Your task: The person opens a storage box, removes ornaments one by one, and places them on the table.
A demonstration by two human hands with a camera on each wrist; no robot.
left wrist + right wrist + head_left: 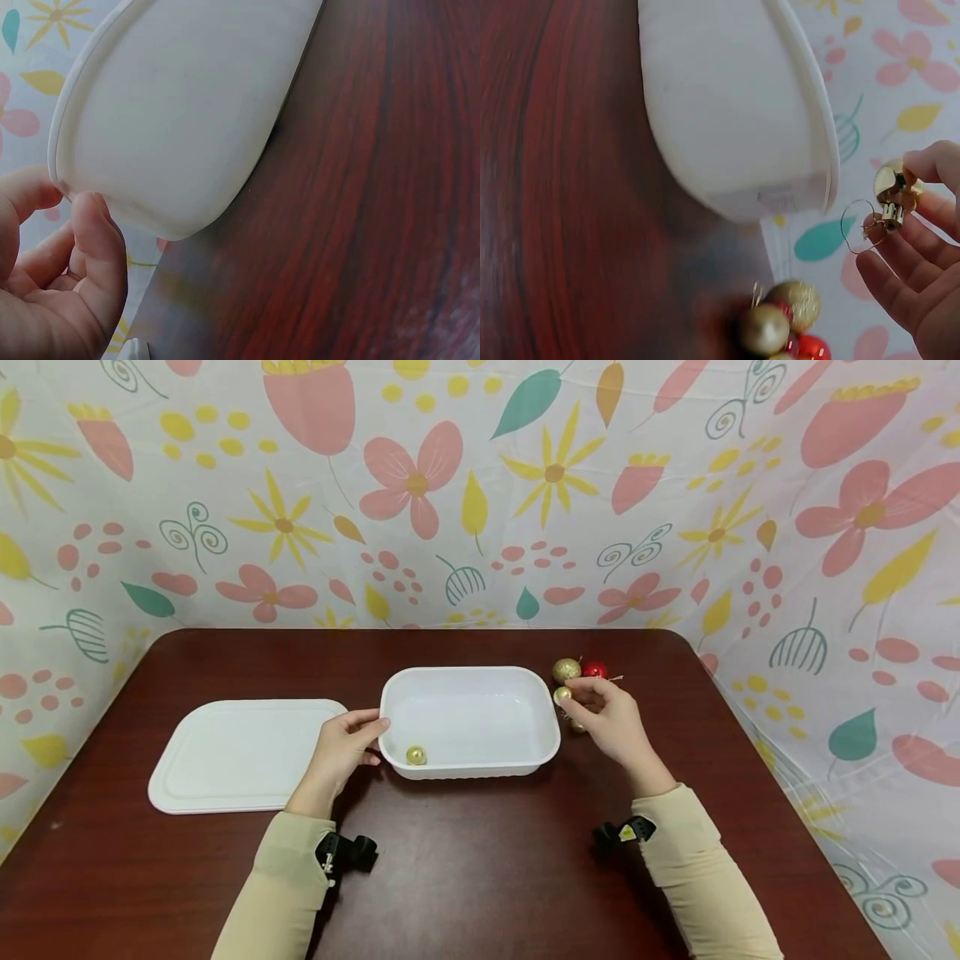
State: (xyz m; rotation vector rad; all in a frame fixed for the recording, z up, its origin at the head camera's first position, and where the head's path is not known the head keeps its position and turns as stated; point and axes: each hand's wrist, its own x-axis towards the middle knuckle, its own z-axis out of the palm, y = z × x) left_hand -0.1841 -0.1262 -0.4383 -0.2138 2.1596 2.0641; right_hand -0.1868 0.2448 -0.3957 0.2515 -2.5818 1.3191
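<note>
**Gold bauble lifted at the tub's right rim**

Head view: I see a white rectangular plastic tub (pixel 470 720) at the centre of a dark reddish-brown wooden table (pixel 465 877), with a flat white plastic lid (pixel 243 753) lying apart to its left. One glittery gold ball ornament (pixel 416 755) already sits inside the tub, near its front left corner. The left hand (pixel 343 752) steadies the tub, its thumb resting on the left rim. The right hand (pixel 611 717) pinches a small shiny gold bauble (pixel 562 695) just beside the tub's right edge, clear of the table. Behind it a cluster of remaining ornaments (pixel 579 672), gold and red, lies on the table.

Left wrist view: the thumb (pixel 94 225) presses the tub's outer wall (pixel 172 112) just under the rim; the other fingers curl loosely, and I cannot tell whether they touch it.

Right wrist view: fingertips (pixel 930 165) grip the bauble (pixel 892 187) near its cap, and its wire loop (pixel 861 223) hangs free. The tub wall (pixel 735 112) is close by to the left; the spare ornaments (pixel 784 322) sit below.

My read: the ornaments are being loaded into the tub one by one, and this is the carry phase of the second. The next move calls for taking the bauble over the rim and loosening the pinch above the tub floor, while the left hand keeps the light tub from sliding.
</note>
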